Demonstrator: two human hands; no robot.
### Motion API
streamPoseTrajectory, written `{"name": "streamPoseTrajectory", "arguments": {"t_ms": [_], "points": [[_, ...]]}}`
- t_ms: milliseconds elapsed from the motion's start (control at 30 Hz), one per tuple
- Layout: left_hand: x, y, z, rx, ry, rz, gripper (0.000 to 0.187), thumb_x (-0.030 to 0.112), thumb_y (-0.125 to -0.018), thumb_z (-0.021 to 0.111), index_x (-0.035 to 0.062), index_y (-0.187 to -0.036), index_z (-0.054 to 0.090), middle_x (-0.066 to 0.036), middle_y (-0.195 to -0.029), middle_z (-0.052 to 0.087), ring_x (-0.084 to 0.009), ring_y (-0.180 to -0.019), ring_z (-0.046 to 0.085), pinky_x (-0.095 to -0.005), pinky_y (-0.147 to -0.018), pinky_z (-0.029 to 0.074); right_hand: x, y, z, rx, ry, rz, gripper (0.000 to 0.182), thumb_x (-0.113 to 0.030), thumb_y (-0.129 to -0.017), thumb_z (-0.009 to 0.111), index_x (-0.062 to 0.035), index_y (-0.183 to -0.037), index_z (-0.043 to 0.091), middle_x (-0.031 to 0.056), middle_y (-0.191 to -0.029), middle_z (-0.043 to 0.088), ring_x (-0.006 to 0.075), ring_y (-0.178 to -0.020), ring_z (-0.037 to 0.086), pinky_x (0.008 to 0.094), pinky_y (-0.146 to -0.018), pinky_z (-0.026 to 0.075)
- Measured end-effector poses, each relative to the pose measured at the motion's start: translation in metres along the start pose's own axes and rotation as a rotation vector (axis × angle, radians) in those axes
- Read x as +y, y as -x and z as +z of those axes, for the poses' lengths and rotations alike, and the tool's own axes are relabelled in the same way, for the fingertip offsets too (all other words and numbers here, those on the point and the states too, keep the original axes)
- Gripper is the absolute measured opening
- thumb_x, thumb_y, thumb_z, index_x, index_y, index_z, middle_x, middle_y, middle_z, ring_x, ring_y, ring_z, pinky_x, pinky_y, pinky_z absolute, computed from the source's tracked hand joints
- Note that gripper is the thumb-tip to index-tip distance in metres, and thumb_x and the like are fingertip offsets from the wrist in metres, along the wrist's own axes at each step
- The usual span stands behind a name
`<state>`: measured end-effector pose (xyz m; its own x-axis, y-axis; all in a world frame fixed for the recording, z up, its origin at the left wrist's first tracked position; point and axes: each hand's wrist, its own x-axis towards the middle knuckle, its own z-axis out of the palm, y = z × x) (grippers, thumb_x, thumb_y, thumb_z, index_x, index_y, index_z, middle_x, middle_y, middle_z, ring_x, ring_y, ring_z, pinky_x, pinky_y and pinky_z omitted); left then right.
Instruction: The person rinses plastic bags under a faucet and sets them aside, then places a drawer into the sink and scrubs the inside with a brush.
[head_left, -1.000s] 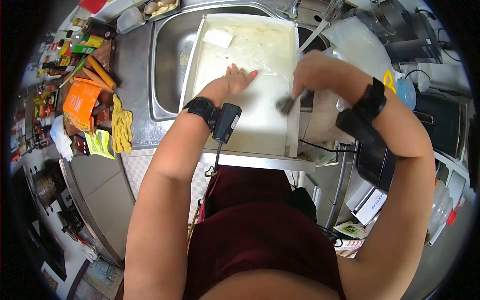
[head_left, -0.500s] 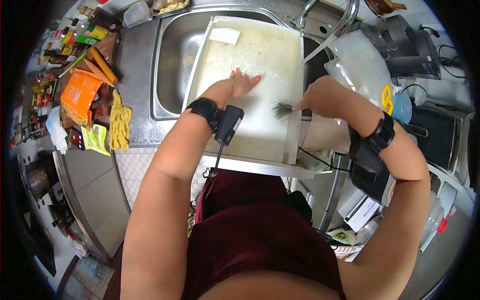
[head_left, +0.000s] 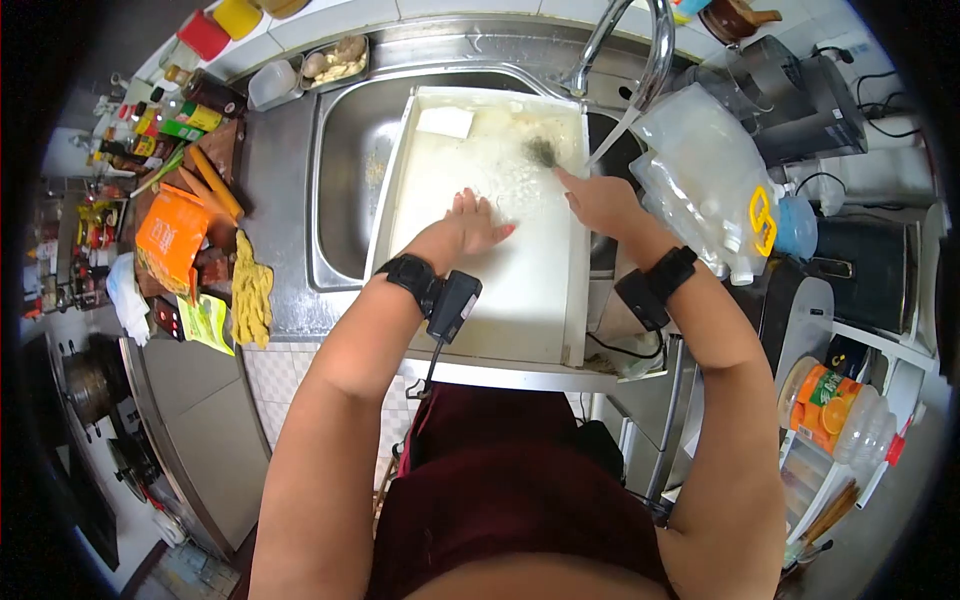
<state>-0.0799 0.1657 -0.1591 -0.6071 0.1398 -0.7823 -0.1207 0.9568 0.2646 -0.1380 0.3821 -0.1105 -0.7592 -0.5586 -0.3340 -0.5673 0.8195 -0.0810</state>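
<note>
A shallow white tray (head_left: 480,345) lies over the sink, its inside wet with some suds. My left hand (head_left: 470,228) rests on the tray's surface with its fingers spread and nothing held. At the tray's right side, my right hand (head_left: 602,203) is closed on a small brush, whose dark, blurred bristles (head_left: 540,152) are over the upper right part of the tray. A white rectangular piece (head_left: 445,122) lies in the tray's upper left corner. The silver faucet (head_left: 652,85) stands just beyond the upper right corner.
Left on the counter are carrots (head_left: 215,182), an orange packet (head_left: 172,238) and a yellow glove (head_left: 252,290). A metal sink basin (head_left: 345,170) shows beside the tray. Plastic bags (head_left: 690,150) and a blue-capped jug (head_left: 797,228) stand right.
My right hand has moved up and left with the brush, from the tray's right edge toward its upper right part. The whole view has shifted, with the tray now lower. My left hand stays spread.
</note>
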Motion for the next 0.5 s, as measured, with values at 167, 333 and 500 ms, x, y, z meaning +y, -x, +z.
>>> {"name": "streamPoseTrajectory", "arguments": {"t_ms": [167,333,500], "points": [[0.024,0.004,-0.019,0.15,0.018,0.04,0.081,0.054,-0.088,0.04,-0.002,-0.14,0.015,-0.028,-0.145,0.003,-0.0424,-0.135,0.006,-0.0464,-0.108,0.016,0.021,0.019,-0.017,0.091,-0.266,0.117,0.035,-0.025,-0.087,0.043,-0.0232,-0.121,0.05,0.0171,-0.087,0.063,0.0359,-0.077,0.06,0.0451,-0.068,0.048],[0.047,-0.028,-0.041,0.38,0.296,0.296,0.064,0.037,-0.088,0.051,-0.0063,-0.132,0.032,-0.031,-0.13,0.038,-0.0381,-0.123,0.037,-0.0364,-0.102,0.032,0.018,0.009,-0.001,0.293,-0.526,0.199,0.031,-0.026,-0.086,0.046,-0.0189,-0.115,0.055,0.018,-0.087,0.062,0.0362,-0.081,0.059,0.0451,-0.07,0.046],[0.063,-0.055,-0.055,0.55,0.497,0.424,0.061,0.025,-0.086,0.057,-0.0059,-0.131,0.032,-0.029,-0.12,0.05,-0.0364,-0.112,0.051,-0.0349,-0.094,0.04,0.016,-0.013,0.0,0.282,-0.705,0.242,0.028,-0.027,-0.084,0.05,-0.0126,-0.106,0.058,0.0188,-0.085,0.062,0.037,-0.08,0.058,0.0452,-0.068,0.045]]}}
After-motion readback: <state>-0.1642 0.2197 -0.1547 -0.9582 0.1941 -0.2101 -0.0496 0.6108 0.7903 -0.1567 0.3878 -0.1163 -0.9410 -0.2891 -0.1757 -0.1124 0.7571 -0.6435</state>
